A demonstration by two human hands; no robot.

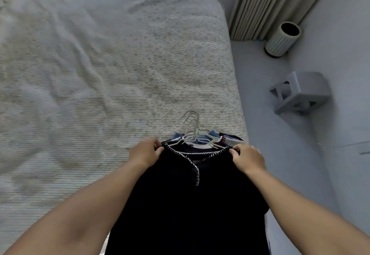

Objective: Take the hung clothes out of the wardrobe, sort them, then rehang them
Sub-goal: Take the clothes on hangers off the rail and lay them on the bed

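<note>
On bed (100,64) edge | both hands' fingers (159,150) pinch black top (190,204) collar | garments beneath mostly hidden

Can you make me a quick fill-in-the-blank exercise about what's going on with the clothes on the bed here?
1. Both hands, left hand and right hand, pinch the ____ of the black top.
2. The pile of clothes lies on the ____.
3. The white hangers have their hooks pointing ____ from the person.
4. The ribbed cylindrical bin stands on the ____.

Missing words: neckline; bed; away; floor
</note>
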